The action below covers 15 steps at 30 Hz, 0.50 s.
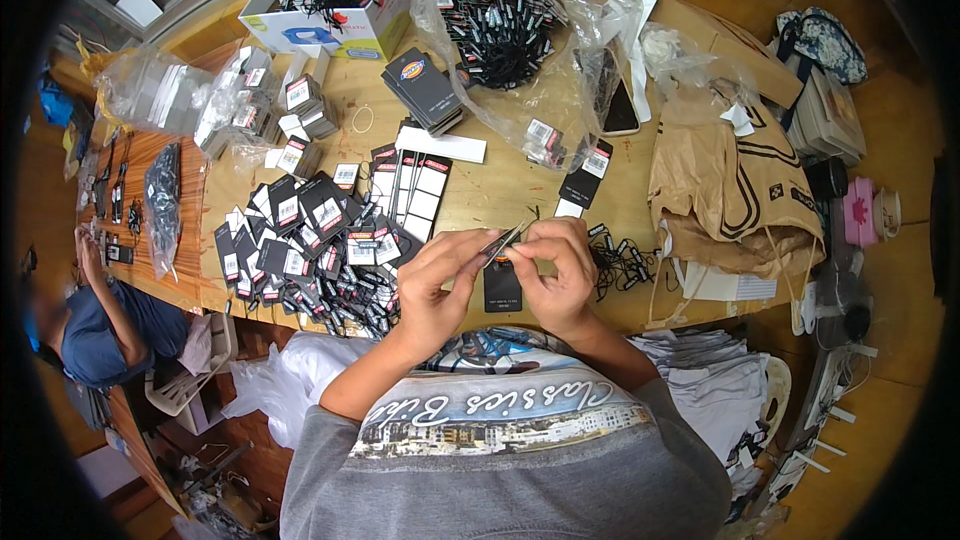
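Above the table's front edge, my left hand (438, 275) pinches a dark hang tag (497, 244), seen nearly edge-on. My right hand (560, 268) is closed against it, fingertips together; a thin dark cord (534, 212) pokes up beside those fingers. Below my hands is another black tag (503, 297). To the left spreads a heap of black tags with white barcode stickers (320, 250). Loose black cords (625, 262) lie tangled to the right. Straight ahead are a black and white tag (588, 172) and a row of tags with white panels (412, 185).
At the back stand a stack of black cards (422, 90), a white box of cords (340, 25) and a clear bag of black cords (497, 30). A phone (620, 105) and brown paper bag (725, 175) are right. At far left sits another person (120, 330).
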Each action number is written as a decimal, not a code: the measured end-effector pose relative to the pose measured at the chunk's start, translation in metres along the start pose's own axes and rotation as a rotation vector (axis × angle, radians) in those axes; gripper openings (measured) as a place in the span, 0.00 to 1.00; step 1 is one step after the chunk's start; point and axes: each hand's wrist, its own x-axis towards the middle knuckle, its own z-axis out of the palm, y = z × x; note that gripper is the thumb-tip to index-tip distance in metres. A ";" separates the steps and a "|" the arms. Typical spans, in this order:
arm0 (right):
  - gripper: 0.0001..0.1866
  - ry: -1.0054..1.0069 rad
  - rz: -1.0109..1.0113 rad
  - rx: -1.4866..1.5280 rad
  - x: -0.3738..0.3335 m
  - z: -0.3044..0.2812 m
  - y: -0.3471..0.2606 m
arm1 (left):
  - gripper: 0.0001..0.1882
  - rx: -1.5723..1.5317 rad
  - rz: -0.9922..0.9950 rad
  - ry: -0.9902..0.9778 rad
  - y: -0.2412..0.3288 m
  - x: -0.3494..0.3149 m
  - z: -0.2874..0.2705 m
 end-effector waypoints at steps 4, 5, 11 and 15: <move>0.12 0.049 -0.023 -0.052 -0.004 0.002 0.002 | 0.15 0.037 0.019 -0.023 0.003 0.001 0.000; 0.12 0.058 -0.062 -0.073 -0.004 0.002 0.003 | 0.15 0.052 0.030 -0.024 0.003 0.001 0.001; 0.14 -0.025 -0.249 -0.262 -0.009 -0.002 0.004 | 0.18 0.107 0.100 -0.076 0.001 0.003 -0.002; 0.17 -0.040 -0.375 -0.330 -0.017 -0.001 0.012 | 0.19 0.123 0.129 -0.144 0.000 0.005 -0.006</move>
